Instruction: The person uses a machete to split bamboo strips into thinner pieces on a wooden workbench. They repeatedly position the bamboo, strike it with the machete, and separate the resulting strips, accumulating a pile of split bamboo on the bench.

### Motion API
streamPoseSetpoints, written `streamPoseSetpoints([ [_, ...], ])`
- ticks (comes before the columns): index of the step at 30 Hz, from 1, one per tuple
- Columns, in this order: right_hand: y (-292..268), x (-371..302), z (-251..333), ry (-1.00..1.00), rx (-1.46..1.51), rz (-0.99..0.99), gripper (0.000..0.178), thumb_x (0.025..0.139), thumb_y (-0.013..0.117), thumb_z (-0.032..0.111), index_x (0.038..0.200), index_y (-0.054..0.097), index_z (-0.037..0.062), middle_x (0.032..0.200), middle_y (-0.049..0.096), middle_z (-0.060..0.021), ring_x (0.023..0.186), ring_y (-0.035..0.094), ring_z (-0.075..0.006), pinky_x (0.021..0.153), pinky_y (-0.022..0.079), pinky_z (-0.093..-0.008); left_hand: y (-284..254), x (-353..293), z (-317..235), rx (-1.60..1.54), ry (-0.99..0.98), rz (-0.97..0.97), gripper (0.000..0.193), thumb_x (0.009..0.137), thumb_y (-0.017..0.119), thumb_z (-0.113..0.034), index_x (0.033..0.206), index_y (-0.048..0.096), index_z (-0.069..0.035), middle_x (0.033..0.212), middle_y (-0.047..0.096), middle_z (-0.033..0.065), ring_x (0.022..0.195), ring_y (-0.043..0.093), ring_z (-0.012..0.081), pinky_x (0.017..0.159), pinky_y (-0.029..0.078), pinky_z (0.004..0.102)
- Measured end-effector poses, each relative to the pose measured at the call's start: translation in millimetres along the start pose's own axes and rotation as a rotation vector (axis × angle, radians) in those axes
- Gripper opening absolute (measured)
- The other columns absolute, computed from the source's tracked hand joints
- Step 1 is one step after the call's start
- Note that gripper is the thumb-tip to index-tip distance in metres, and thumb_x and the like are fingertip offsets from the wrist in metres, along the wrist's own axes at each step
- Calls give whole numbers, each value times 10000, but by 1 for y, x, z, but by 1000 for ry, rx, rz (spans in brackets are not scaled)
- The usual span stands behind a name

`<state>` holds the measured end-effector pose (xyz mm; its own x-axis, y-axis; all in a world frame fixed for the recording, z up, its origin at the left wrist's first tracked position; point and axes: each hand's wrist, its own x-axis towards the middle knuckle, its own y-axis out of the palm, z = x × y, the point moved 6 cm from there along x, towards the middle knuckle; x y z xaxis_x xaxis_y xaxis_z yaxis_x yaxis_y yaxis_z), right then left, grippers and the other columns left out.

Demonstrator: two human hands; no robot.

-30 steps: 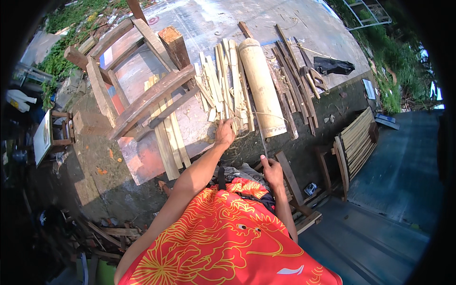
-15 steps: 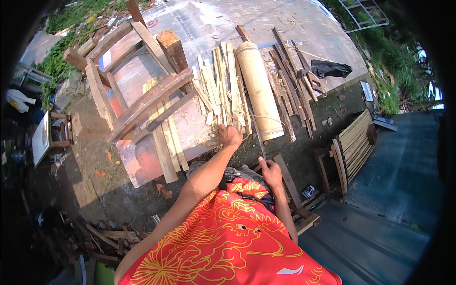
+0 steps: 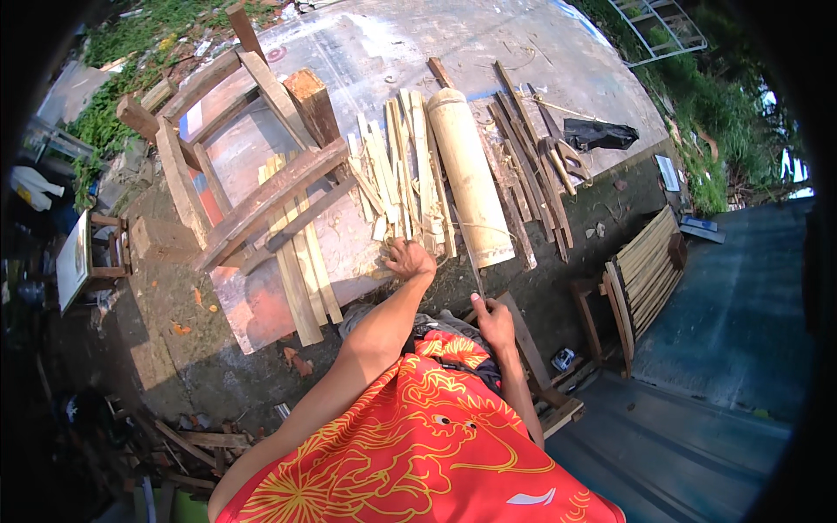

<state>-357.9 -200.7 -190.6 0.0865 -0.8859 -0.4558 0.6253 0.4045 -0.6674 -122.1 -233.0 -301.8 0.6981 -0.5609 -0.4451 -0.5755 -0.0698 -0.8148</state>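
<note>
My left hand (image 3: 410,260) is at the near ends of a bundle of pale split bamboo strips (image 3: 403,166), its fingers bent and apart, with nothing visible in them. Curled shavings lie about its fingertips. My right hand (image 3: 495,321) is closed round the handle of a knife, thumb on top; the narrow blade (image 3: 476,275) points away from me beside the near end of a thick bamboo pole (image 3: 471,179). The handle is mostly hidden by the hand. The pole lies on the worn board right of the strips.
A wooden frame (image 3: 270,205) stands on the board (image 3: 366,52) at left, over longer pale slats (image 3: 301,288). Dark wood strips (image 3: 532,161), a handsaw (image 3: 571,161) and a black bag (image 3: 600,134) lie right of the pole. A slatted bamboo piece (image 3: 645,270) sits farther right.
My left hand has drawn back slightly from the strip ends, its fingers spreading. My right hand keeps the knife in nearly the same place. The whole view has shifted a little.
</note>
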Motion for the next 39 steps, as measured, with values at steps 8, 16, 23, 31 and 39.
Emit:
streamPoseSetpoints([
  [8,0,0,-3,7,19,12,654,924,594,596,870,706,-45,769,679,-263,784,701,-388,741,510,-462,3,-19,-6,-101,-102,-22,378,810,762,-310,1111,720,-85,1488,388,58,1388,376,252,1105,319,534],
  [16,-10,-10,-1,-12,46,-35,648,929,596,581,839,695,-53,686,655,-207,673,672,-304,663,494,-433,3,-26,2,-214,-164,23,395,872,707,-339,1198,695,-116,1540,318,85,1426,331,294,1153,287,532],
  [23,0,-1,-4,-9,38,1,654,929,595,584,863,695,-59,683,652,-212,676,676,-294,664,496,-430,-27,-42,-20,-319,53,-202,361,764,789,-334,1045,714,-121,1567,267,133,1454,249,346,1185,165,575],
  [31,9,7,18,-43,104,106,632,923,632,564,855,671,-63,626,590,-175,591,558,-244,616,456,-424,-85,-32,-29,-782,366,-121,367,782,748,-253,971,538,-19,1434,524,240,1328,489,417,1136,363,448],
  [39,0,-5,63,-222,90,191,536,944,647,496,905,690,-37,666,613,-171,614,557,-219,629,463,-399,-146,-28,-8,-781,440,-163,323,814,723,-216,947,508,-16,1391,567,252,1252,563,407,1101,406,436],
])
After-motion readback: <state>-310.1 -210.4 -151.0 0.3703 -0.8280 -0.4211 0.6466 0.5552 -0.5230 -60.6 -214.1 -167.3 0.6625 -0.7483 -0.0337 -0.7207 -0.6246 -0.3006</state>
